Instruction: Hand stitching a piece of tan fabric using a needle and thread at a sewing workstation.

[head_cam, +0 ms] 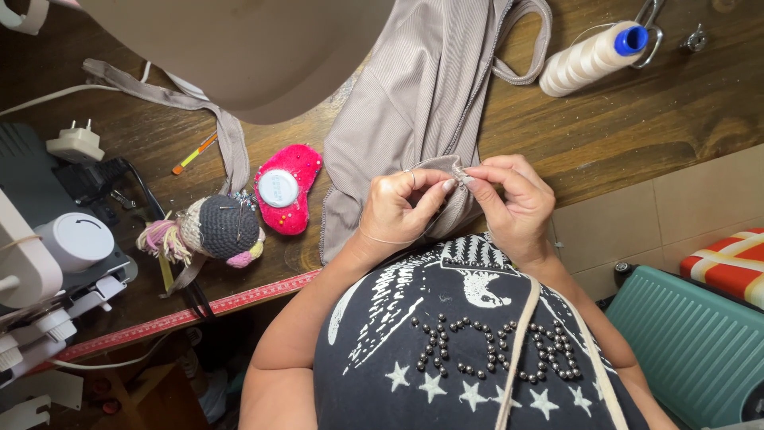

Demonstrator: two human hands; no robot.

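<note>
Pinching a fold of grey cloth (414, 95), both hands meet at the bench (621, 127) edge: the left hand (395, 209) and right hand (513, 199) each have a closed grip on its hem. A pink pincushion (286, 189) and a doll (215, 229) lie just left; a thread cone (585, 57) sits beyond.

On the wooden worktop (621, 127): cream thread cone (585, 57) with blue core, far right; red heart-shaped pincushion (285, 189) beside a knitted doll pincushion (213, 229); red measuring tape (191, 314) along the front edge; white sewing machine (48, 271) at left. Teal ribbed case (692, 342) below right.
</note>
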